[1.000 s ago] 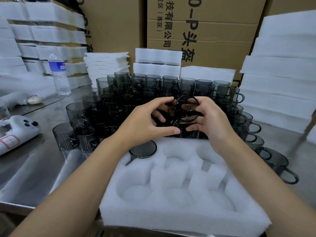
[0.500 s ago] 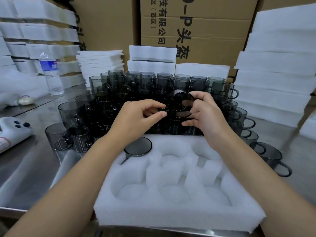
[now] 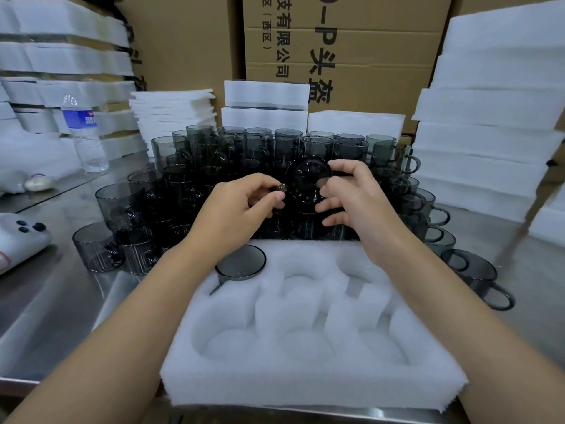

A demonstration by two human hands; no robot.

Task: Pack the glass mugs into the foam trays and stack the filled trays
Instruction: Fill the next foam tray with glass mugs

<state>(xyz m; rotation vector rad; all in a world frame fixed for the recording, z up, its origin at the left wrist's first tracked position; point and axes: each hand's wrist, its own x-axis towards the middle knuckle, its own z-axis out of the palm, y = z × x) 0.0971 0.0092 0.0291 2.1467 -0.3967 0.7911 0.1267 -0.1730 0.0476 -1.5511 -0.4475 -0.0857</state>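
Head view shows stacked foam and cartons behind a steel table, and on it a dense block of smoky glass mugs just behind the foam tray at the near edge. The tray has six pockets; only the far-left one is filled, with a mug seated mouth-down and its handle in the slot. The other five are bare.

Both hands are raised over the far edge of the tray with one mug between them, tipped so its round end faces the camera. Over the last second that mug has turned: its handle, which was hidden among the fingers, now points left and is pinched between thumb and forefinger of the left hand. The right hand has loosened; its fingers are spread around the rim, thumb on top, more steadying than gripping. The mug has also risen slightly above the block.

My reading is that the handle is being lined up for a slot, so the mug probably goes next into the far-middle pocket. The task is early, with no tray ready to stack.
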